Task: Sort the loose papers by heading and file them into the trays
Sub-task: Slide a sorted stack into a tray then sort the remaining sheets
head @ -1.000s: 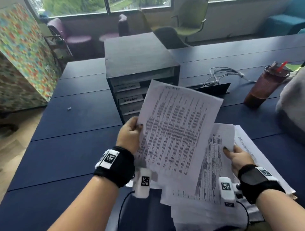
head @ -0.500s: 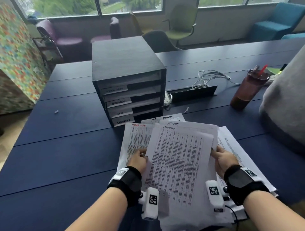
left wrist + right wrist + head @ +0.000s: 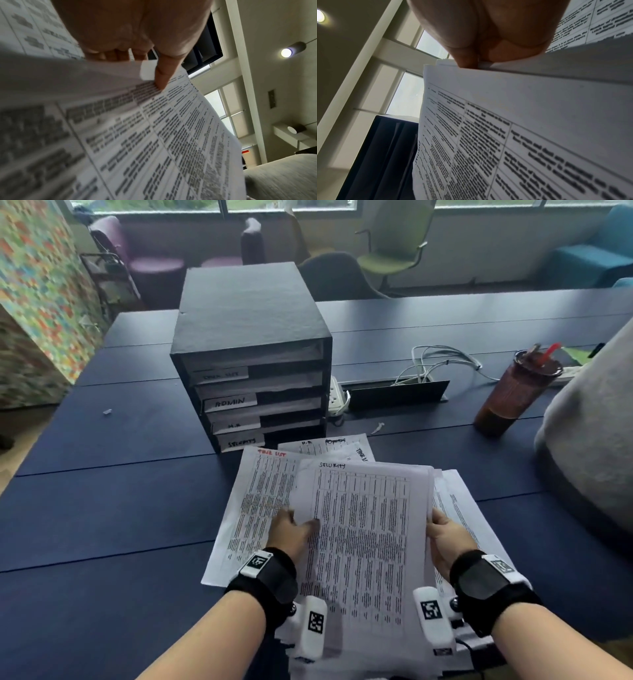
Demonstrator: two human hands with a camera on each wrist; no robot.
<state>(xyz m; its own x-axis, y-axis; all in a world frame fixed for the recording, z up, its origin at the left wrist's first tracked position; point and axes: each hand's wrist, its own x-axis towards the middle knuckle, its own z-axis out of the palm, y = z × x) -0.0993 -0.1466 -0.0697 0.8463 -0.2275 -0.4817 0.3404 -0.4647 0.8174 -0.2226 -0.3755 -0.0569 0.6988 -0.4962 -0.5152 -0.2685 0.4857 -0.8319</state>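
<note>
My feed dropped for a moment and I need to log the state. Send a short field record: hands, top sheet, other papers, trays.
left hand: grips the left edge of the top bundle, thumb on the print
right hand: grips the bundle's right edge
top sheet: headed SECURITY
sheet to the left: red heading, flat on the table
other papers: fanned behind, one headed H.R
trays: black stack of four; labels ADMIN, H.R and SECURITY readable, top label blurred
</note>
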